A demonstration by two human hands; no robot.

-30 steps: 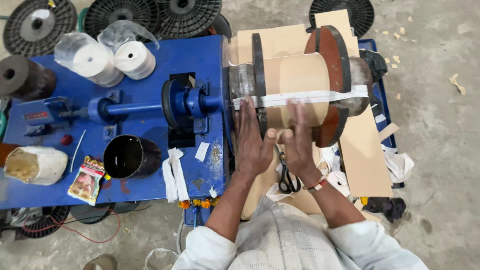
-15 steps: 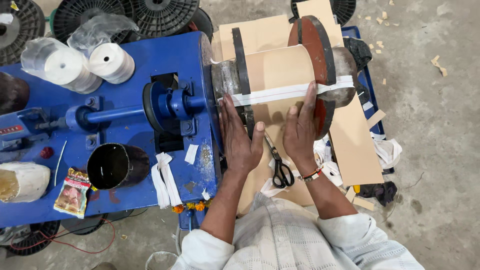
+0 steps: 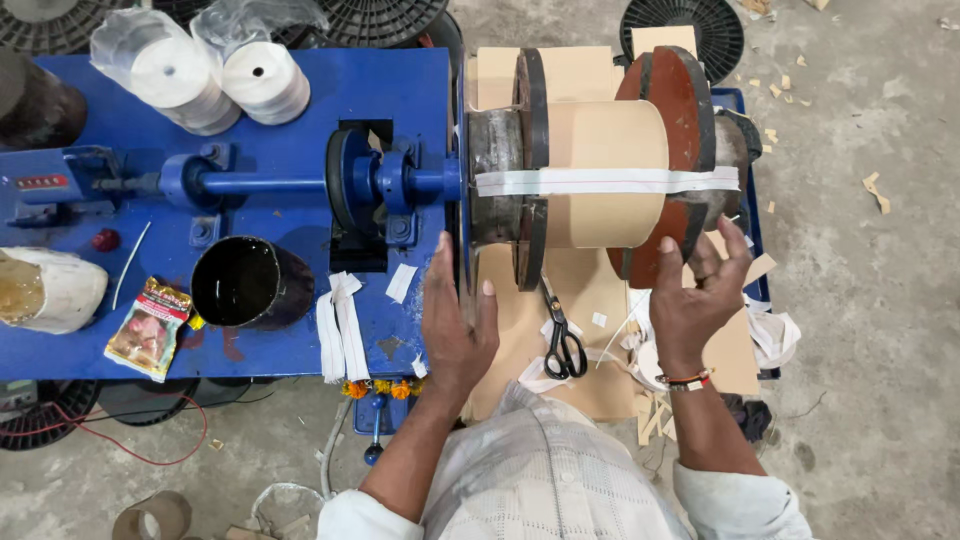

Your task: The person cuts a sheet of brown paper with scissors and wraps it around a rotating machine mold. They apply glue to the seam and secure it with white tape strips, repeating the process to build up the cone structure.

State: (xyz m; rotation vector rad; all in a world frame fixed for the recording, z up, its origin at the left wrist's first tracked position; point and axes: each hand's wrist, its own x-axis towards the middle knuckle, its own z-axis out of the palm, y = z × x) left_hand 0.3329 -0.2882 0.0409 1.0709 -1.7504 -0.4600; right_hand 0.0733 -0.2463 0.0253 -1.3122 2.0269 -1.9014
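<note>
Spanning the stiff, heavy-looking paper-wrapped tan cylindrical coil (image 3: 605, 175) with its white tape band, the spread left hand (image 3: 455, 325) touches the near dark flange while the open right hand (image 3: 695, 295) cups the reddish-brown round end plate (image 3: 680, 100), likely the firmest hold.

Workshop: blue winding machine (image 3: 300, 190) w/ shaft, wire spools (image 3: 385, 15) on concrete floor (image 3: 860, 300), paper scraps.

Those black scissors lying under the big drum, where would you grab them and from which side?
By the two finger loops of the black scissors. They lie flat on the brown card with the loops toward the person and the blades pointing up under the drum, so come from above on the near side, clear of the drum.
</note>
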